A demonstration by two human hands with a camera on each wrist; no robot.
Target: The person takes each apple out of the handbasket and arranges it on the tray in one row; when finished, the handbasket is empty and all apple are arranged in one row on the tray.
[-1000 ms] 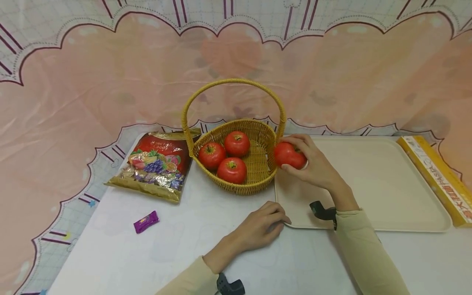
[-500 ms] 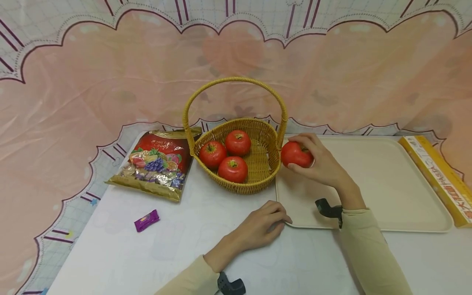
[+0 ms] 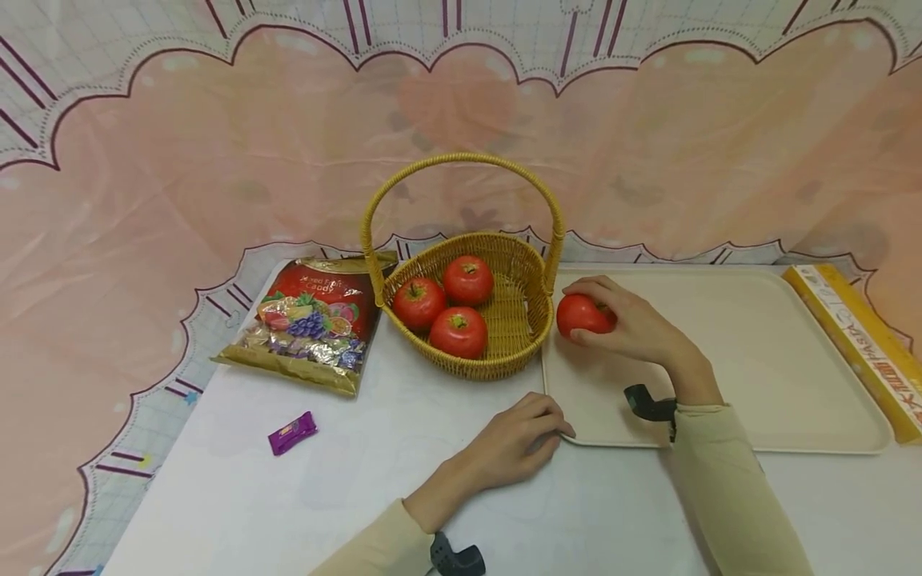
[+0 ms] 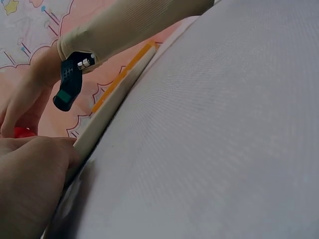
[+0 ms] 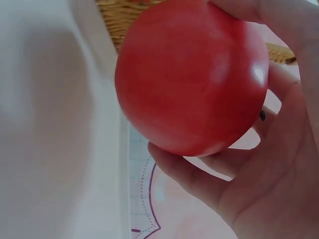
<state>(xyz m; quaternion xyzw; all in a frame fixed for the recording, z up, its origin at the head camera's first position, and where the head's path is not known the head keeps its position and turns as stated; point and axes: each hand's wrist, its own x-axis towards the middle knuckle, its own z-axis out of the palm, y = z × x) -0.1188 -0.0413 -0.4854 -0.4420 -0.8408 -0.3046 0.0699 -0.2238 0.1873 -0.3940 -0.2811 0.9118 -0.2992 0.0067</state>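
My right hand (image 3: 634,324) grips a red tomato (image 3: 582,315) over the left part of the beige tray (image 3: 756,360), just right of the wicker basket (image 3: 504,368). In the right wrist view the fingers and thumb curl round the tomato (image 5: 192,79). Three red tomatoes lie in the basket's left half, one of them at the front (image 3: 458,333). My left hand (image 3: 515,444) rests on the table with its fingertips at the tray's near left corner, fingers loosely bent; the left wrist view shows this hand (image 4: 35,179) against the tray's edge (image 4: 99,119).
A red and gold candy bag (image 3: 306,324) lies left of the basket, with a small purple wrapped candy (image 3: 292,433) in front of it. A long yellow box (image 3: 857,348) lies along the tray's right edge. The basket's tall handle (image 3: 464,158) arches above it. Patterned cloth hangs behind.
My right hand has carried the tomato from the basket's right rim a little to the right, over the tray. My left hand has stayed at the tray's corner.
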